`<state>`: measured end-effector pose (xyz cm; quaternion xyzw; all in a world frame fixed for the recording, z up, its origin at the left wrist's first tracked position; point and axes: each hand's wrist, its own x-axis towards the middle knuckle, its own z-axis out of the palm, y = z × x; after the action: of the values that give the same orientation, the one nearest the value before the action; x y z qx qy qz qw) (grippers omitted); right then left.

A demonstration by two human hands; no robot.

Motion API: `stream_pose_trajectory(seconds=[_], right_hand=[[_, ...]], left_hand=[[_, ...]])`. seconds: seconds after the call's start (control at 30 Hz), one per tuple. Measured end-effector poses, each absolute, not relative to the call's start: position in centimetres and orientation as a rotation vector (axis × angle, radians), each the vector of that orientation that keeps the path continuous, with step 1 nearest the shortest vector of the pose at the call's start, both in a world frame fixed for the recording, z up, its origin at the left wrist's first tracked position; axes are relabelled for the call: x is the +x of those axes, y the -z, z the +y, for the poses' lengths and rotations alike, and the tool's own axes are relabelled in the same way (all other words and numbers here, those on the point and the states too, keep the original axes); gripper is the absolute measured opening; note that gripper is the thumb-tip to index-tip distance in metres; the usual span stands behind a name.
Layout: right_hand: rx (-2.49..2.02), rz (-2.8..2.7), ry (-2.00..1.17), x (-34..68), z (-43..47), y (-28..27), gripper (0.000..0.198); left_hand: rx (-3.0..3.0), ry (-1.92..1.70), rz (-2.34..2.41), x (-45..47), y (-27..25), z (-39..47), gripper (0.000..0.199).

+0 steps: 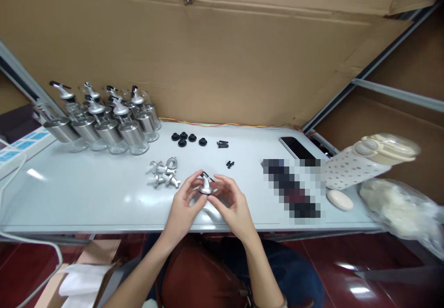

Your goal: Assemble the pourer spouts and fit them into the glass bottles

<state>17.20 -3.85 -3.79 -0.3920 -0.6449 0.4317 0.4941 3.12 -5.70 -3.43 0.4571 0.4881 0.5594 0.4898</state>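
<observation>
Between my two hands, just above the front part of the table, is a silver pour spout (pixel 206 187) with a black flip lid on top. My left hand (pixel 187 201) grips its left side, with the thumb at the base. From the right, my right hand (pixel 231 202) pinches the same spout, its fingertips near the lid and its thumb low. Left of the hands lie several loose silver spout bodies (pixel 165 173) in a small heap. Farther back are several black stoppers (pixel 182 143), a few black lid pieces (pixel 223 144) and tiny black parts (pixel 229 164).
Several glass-and-steel bottles (pixel 104 132), some with spouts, stand at the back left beside a power strip (pixel 24 148). To the right are a phone (pixel 298 148), a dotted tumbler (pixel 360 162), a pale oval object (pixel 340 200) and a plastic bag (pixel 395 206). Cardboard (pixel 225 67) walls the back.
</observation>
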Motion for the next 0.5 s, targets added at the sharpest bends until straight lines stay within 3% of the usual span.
stream_pose_trajectory(seconds=[0.13, 0.37, 0.5], right_hand=[[-0.905, -1.577, -1.091, 17.4, -3.8, 4.0, 0.016], [-0.919, -1.563, -1.056, 17.3, -3.8, 4.0, 0.012], [-0.972, -1.605, -0.964, 17.2, -3.7, 3.9, 0.013]], left_hand=[[1.28, -1.319, 1.219, 3.1, 3.4, -5.8, 0.048], [1.72, -1.149, 1.249, 1.6, 1.6, -6.2, 0.052], [1.73, -1.478, 1.576, -2.1, -0.1, -4.4, 0.042]])
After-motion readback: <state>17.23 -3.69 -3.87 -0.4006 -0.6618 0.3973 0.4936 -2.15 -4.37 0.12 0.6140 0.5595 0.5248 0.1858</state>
